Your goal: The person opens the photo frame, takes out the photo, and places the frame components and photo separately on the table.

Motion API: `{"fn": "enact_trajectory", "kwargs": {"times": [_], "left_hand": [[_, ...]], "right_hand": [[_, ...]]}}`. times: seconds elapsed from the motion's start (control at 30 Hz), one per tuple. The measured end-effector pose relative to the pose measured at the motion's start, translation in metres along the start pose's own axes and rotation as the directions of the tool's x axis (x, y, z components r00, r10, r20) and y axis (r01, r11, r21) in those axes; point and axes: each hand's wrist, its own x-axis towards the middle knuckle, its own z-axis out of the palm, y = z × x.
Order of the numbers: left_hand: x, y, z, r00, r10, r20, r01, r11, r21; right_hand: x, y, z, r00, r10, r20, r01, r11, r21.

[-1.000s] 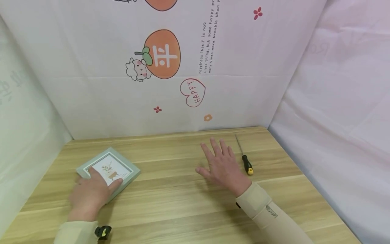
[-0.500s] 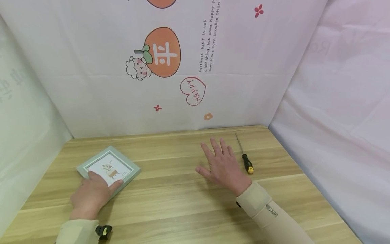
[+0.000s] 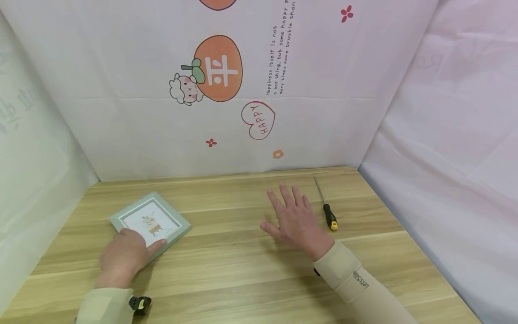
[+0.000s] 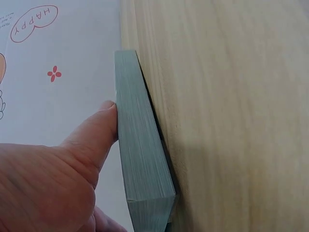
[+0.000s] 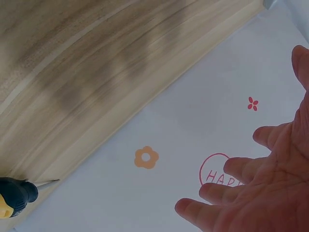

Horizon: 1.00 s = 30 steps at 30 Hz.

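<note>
A pale green picture frame [image 3: 178, 230] with a small plant-and-animal print lies at an angle on the left of the table. My left hand [image 3: 124, 255] grips its near-left corner, thumb over the front; the other fingers are mostly hidden by the hand. In the left wrist view the side of the frame [image 4: 140, 140] shows, with a dark gap along its lower edge. My right hand [image 3: 297, 225] hovers over the table with fingers spread and holds nothing. Just to its right lies a screwdriver [image 3: 329, 217] with a black and yellow handle, its shaft pointing to the back.
The wood-grain table [image 3: 218, 270] ends at a white printed cloth [image 3: 133, 126] at the back. Further white cloth hangs along the left [image 3: 36, 135] and right [image 3: 453, 157] sides.
My left hand and the picture frame have shifted slightly to the right. The right hand stays in place, and the screwdriver lies where it was.
</note>
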Motion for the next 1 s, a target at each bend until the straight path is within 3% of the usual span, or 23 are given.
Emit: {"fn": "enact_trajectory", "kwargs": {"times": [0.43,1.0], "left_hand": [[-0.002,0.014,0.003,0.991,0.133,-0.034,-0.133,0.991,0.018],[-0.008,0.031,0.005,0.987,0.157,-0.042,-0.157,0.988,-0.005]], "right_hand": [[-0.001,-0.002,0.007,0.999,-0.005,0.034,0.005,1.000,0.009],[-0.004,-0.004,0.011,1.000,-0.025,0.006,0.025,1.000,0.019]]}}
